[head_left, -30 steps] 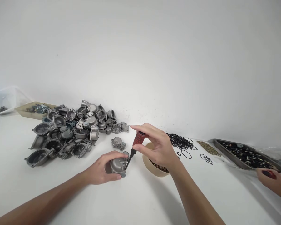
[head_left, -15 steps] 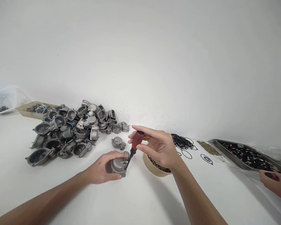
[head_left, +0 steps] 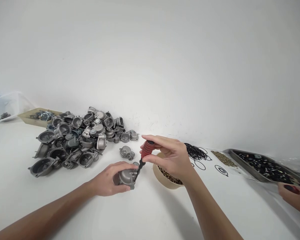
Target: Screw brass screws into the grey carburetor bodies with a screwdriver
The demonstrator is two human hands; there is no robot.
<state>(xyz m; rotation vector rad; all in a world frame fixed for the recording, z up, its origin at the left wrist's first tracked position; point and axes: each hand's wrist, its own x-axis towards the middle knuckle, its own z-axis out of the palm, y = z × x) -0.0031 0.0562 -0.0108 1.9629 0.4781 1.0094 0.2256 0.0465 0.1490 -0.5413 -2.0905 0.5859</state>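
Observation:
My left hand (head_left: 112, 180) is closed around a grey cast-metal bowl-shaped part (head_left: 127, 176), like a carburetor float bowl, steadying it on the white table. Its domed side faces up. My right hand (head_left: 171, 156) grips a red and black screwdriver (head_left: 147, 151) by the handle, thumb and fingers around it. The screwdriver leans, its shaft running down to the near right edge of the part; the very tip is hard to make out. A similar small metal part (head_left: 126, 152) lies just beyond my left hand.
A heap of metal bowl parts (head_left: 72, 140) fills the left, before a yellowish tray (head_left: 31, 117) and clear bin (head_left: 15, 100). Right stand a beige bowl (head_left: 162, 181) of small brass pieces, black rubber rings (head_left: 196, 151), brass bits (head_left: 223, 158) and a dark tray (head_left: 230, 152). Another person's hand (head_left: 296, 198) holds a red-black tool.
The screwdriver handle has turned slightly in my right hand, whose fingers have shifted. My left hand and the metal part stay in place. The view has moved a touch.

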